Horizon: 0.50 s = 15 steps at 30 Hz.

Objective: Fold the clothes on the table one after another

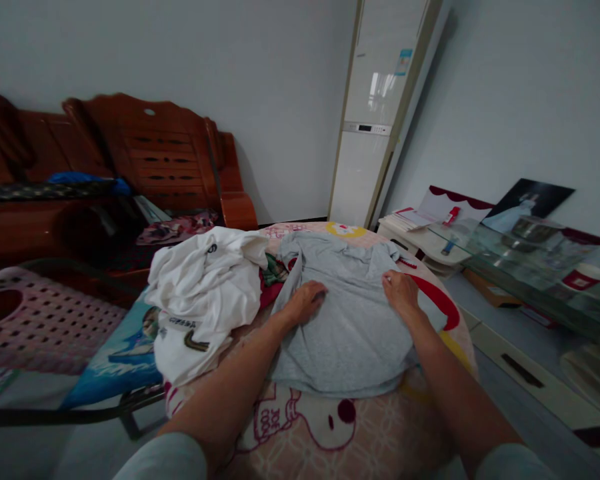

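Note:
A light grey shirt [350,327] lies spread on a round table with a pink patterned cover [380,433]. My left hand [306,301] rests on the shirt's left side, its fingers curled against the fabric. On the right, my right hand [401,291] is closed on the shirt near its upper right part. White clothing with dark print [205,287] is heaped to the left of the grey shirt, and some red and green cloth [275,273] shows between the two.
A carved wooden sofa [155,147] stands at the back left, with a pink woven chair [55,320] and a blue cushion [125,353] nearer. A tall white air conditioner [365,127] is behind the table. To the right stands a glass-topped cabinet [535,267].

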Available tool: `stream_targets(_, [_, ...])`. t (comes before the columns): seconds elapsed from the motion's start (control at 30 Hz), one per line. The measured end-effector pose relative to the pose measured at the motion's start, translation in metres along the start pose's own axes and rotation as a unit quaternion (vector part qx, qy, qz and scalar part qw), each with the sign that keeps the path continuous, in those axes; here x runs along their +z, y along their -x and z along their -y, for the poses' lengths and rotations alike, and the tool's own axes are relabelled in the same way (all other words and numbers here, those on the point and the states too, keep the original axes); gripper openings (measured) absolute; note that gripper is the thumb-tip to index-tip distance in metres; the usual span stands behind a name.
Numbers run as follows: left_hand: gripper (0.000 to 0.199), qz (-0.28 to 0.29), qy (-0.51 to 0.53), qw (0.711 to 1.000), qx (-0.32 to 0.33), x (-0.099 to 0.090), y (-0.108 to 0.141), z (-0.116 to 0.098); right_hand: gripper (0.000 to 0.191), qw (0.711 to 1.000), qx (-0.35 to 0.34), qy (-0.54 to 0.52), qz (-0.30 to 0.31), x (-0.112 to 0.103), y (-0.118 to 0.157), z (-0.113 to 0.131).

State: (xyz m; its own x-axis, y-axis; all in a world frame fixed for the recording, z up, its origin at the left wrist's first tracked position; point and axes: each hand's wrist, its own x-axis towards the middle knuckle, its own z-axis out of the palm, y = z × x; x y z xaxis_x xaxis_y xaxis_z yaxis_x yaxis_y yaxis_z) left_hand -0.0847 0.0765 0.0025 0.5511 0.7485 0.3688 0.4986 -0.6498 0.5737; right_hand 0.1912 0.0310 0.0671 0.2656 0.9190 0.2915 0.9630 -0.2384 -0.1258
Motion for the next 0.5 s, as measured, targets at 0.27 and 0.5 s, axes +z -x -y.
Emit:
stream_targets(0.27, [0.04, 0.014, -0.07, 0.995, 0.063, 0.022, 0.005, 0.01, 0.034, 0.984, -0.099, -0.135, -0.058, 0.043, -0.08, 0.029])
stream_targets(0.5, [0.04, 0.031, -0.095, 0.993, 0.055, 0.021, 0.006, 0.001, 0.038, 0.985, -0.133, -0.102, -0.042, 0.069, -0.145, 0.051])
